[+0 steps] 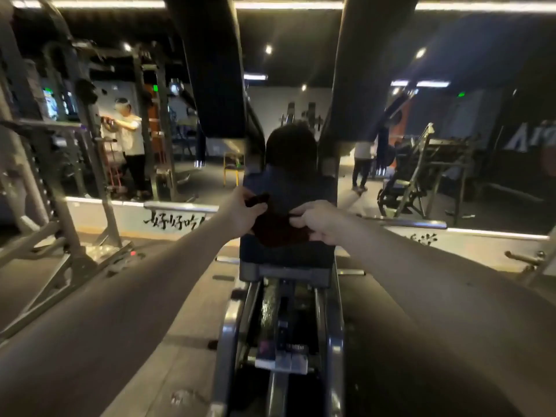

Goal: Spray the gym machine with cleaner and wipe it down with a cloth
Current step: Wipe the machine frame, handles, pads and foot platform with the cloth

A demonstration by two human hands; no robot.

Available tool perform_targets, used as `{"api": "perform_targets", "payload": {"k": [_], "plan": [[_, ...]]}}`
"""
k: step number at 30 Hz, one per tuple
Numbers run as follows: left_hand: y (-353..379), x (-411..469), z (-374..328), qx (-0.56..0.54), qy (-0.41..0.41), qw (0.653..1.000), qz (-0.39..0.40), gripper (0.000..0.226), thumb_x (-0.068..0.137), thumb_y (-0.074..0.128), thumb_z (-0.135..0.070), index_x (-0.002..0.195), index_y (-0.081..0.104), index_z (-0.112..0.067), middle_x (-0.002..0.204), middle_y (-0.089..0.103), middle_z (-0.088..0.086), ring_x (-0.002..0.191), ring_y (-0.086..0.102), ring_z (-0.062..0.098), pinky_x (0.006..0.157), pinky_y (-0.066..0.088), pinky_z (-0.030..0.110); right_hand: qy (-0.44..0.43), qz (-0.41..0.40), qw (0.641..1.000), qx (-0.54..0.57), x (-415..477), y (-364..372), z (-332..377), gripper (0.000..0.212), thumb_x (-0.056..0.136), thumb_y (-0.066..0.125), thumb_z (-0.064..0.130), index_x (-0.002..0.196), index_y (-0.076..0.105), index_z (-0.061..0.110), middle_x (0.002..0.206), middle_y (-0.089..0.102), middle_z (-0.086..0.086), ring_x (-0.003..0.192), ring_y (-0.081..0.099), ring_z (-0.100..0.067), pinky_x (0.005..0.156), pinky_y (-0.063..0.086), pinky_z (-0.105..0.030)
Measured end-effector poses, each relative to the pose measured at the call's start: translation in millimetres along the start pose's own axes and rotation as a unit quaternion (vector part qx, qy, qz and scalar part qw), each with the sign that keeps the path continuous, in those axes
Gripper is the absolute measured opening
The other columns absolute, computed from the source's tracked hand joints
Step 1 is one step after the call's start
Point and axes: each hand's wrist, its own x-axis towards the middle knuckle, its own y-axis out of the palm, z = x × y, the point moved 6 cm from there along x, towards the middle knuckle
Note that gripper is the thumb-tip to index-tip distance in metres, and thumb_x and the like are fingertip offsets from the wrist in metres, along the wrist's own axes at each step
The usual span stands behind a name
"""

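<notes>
A dark maroon cloth point(278, 228) is stretched between both of my hands in front of the gym machine's dark blue padded seat back point(304, 188). My left hand point(240, 213) pinches the cloth's upper left corner. My right hand point(320, 222) grips its right edge with curled fingers. Both arms reach straight forward. Above the pad, two large black padded arms point(215, 70) of the machine slope upward. Below the pad, the machine's metal rail frame point(285, 326) runs toward me. No spray bottle is visible.
A mirror wall behind the machine reflects the gym. A power rack point(75, 145) stands at the left, with a person in a white shirt point(129, 136) beyond it. Another person point(361, 167) and an incline machine point(415, 173) are at the right. A yellow stool point(233, 170) sits mid-floor.
</notes>
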Motion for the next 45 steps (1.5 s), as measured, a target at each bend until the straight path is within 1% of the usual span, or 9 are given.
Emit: {"api": "perform_targets", "payload": {"k": [8, 15, 19, 23, 27, 31, 39, 42, 45], "plan": [[23.9, -69.0, 145.5, 0.064, -0.182, 0.981, 0.005, 0.026, 0.106, 0.054, -0.026, 0.112, 0.049, -0.002, 0.098, 0.065, 0.026, 0.062, 0.067, 0.034, 0.036, 0.046, 0.029, -0.005, 0.014, 0.999, -0.051, -4.2, 48.0, -115.4, 0.015, 0.100, 0.064, 0.012, 0.105, 0.075, 0.021, 0.118, 0.066, -0.007, 0.112, 0.061, -0.024, 0.092, 0.056, -0.039], [14.2, -140.9, 233.7, 0.177, -0.256, 0.950, 0.003, 0.033, 0.105, 0.049, -0.029, 0.119, 0.058, -0.001, 0.108, 0.060, 0.015, 0.098, 0.057, 0.027, 0.081, 0.046, 0.036, -0.036, 0.087, 0.982, -0.165, -22.3, 77.5, -162.4, 0.014, 0.100, 0.065, 0.014, 0.106, 0.076, 0.020, 0.111, 0.067, 0.002, 0.109, 0.061, -0.019, 0.088, 0.048, -0.028], [15.6, -180.1, 259.4, 0.109, -0.276, 0.954, 0.029, 0.026, 0.108, 0.046, -0.023, 0.092, 0.059, -0.008, 0.091, 0.060, 0.011, 0.078, 0.054, 0.016, 0.064, 0.042, 0.023, -0.036, 0.106, 0.985, -0.130, -35.6, 95.6, -184.2, 0.018, 0.101, 0.063, 0.012, 0.109, 0.076, 0.021, 0.121, 0.067, 0.001, 0.118, 0.061, -0.018, 0.102, 0.050, -0.034], [6.4, -211.3, 293.7, 0.040, -0.323, 0.945, 0.015, 0.028, 0.106, 0.047, -0.030, 0.104, 0.061, -0.006, 0.100, 0.066, 0.019, 0.088, 0.064, 0.030, 0.079, 0.052, 0.040, -0.005, 0.134, 0.988, -0.070, -49.6, 116.4, -199.3, 0.022, 0.105, 0.056, 0.010, 0.119, 0.072, 0.016, 0.122, 0.066, -0.004, 0.114, 0.065, -0.022, 0.091, 0.062, -0.044], [6.7, -233.8, 315.4, -0.014, -0.356, 0.933, 0.036, 0.024, 0.107, 0.047, -0.016, 0.089, 0.060, -0.005, 0.089, 0.062, 0.018, 0.087, 0.064, 0.035, 0.089, 0.053, 0.049, -0.004, 0.145, 0.987, -0.065, -58.4, 137.5, -203.3, 0.030, 0.102, 0.058, 0.002, 0.128, 0.068, 0.015, 0.121, 0.063, 0.004, 0.124, 0.057, -0.017, 0.110, 0.050, -0.044], [9.9, -249.6, 329.6, -0.078, -0.369, 0.923, 0.070, 0.006, 0.100, 0.053, 0.000, 0.099, 0.057, -0.004, 0.092, 0.062, 0.018, 0.079, 0.064, 0.029, 0.073, 0.055, 0.036, 0.021, 0.161, 0.986, -0.028, -62.6, 159.6, -213.3, 0.037, 0.097, 0.064, -0.001, 0.127, 0.068, 0.020, 0.133, 0.065, -0.011, 0.126, 0.061, -0.026, 0.111, 0.049, -0.049], [29.9, -265.5, 355.9, -0.096, -0.391, 0.905, 0.138, 0.069, 0.080, 0.076, 0.003, 0.143, 0.049, -0.004, 0.111, 0.067, 0.010, 0.099, 0.066, 0.028, 0.083, 0.057, 0.038, 0.066, 0.211, 0.975, -0.001, -75.2, 185.3, -232.8, 0.039, 0.093, 0.067, -0.004, 0.124, 0.068, 0.019, 0.129, 0.067, -0.014, 0.123, 0.063, -0.028, 0.112, 0.048, -0.049], [38.5, -262.1, 348.6, -0.094, -0.348, 0.922, 0.140, 0.110, 0.061, 0.091, -0.010, 0.156, 0.036, -0.013, 0.134, 0.051, 0.000, 0.115, 0.057, 0.023, 0.101, 0.053, 0.054, 0.074, 0.221, 0.972, 0.003, -74.8, 186.4, -238.2, 0.038, 0.092, 0.069, -0.005, 0.122, 0.069, 0.019, 0.131, 0.066, -0.013, 0.125, 0.062, -0.025, 0.113, 0.047, -0.050], [50.5, -255.7, 352.5, -0.112, -0.296, 0.934, 0.167, 0.103, 0.050, 0.101, -0.042, 0.142, 0.054, -0.037, 0.136, 0.063, -0.002, 0.122, 0.063, 0.024, 0.104, 0.051, 0.058, 0.081, 0.234, 0.969, -0.006, -72.7, 184.1, -237.6, 0.036, 0.091, 0.072, 0.001, 0.122, 0.069, 0.020, 0.131, 0.067, -0.010, 0.130, 0.059, -0.025, 0.117, 0.041, -0.051]]}}
